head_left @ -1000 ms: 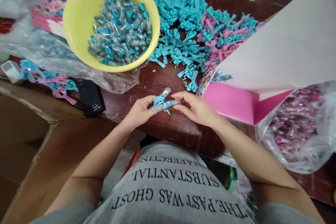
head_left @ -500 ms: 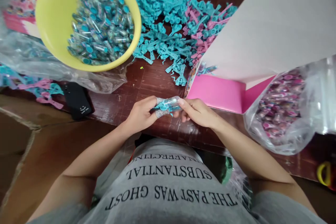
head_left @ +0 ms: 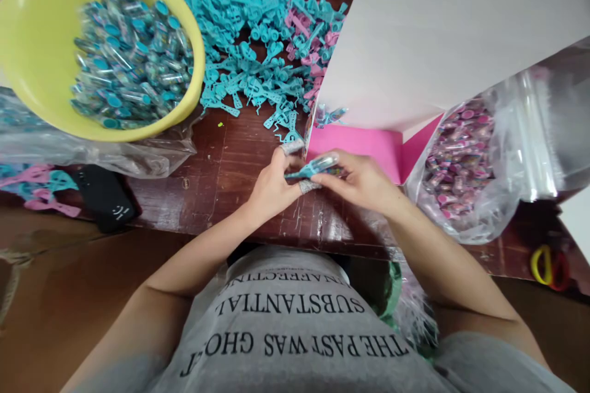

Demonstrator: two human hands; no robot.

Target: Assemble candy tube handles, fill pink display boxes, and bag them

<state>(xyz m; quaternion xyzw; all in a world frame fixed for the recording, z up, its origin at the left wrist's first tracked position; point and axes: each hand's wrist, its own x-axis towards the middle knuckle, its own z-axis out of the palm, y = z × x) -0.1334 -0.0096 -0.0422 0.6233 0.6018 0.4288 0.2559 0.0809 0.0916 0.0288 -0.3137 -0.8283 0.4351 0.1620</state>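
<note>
In my right hand (head_left: 364, 181) is a small clear tube with a turquoise plastic piece (head_left: 320, 166), pinched between thumb and fingers and pointing left. My left hand (head_left: 276, 187) is beside its turquoise end, thumb and forefinger spread apart around it. Silvery wrapping covers the tips of those two fingers. Whether the left thumb touches the piece is hard to see. Just behind the hands stands an open box with a pink inside (head_left: 364, 141) and a raised white lid (head_left: 442, 24). A turquoise tubed piece (head_left: 330, 115) lies inside it.
A yellow basin (head_left: 199, 67) holds many clear tubes with blue caps. Loose turquoise and pink plastic pieces (head_left: 249, 24) cover the table's back. A bag of pink-capped tubes (head_left: 461, 159) sits right. A black phone (head_left: 104, 196) and yellow-red scissors (head_left: 541, 264) lie near the front edge.
Both hands have shifted toward the box with the tube and turquoise piece. My left thumb and forefinger have spread from their grip, while my right hand holds it. The view has swung right.
</note>
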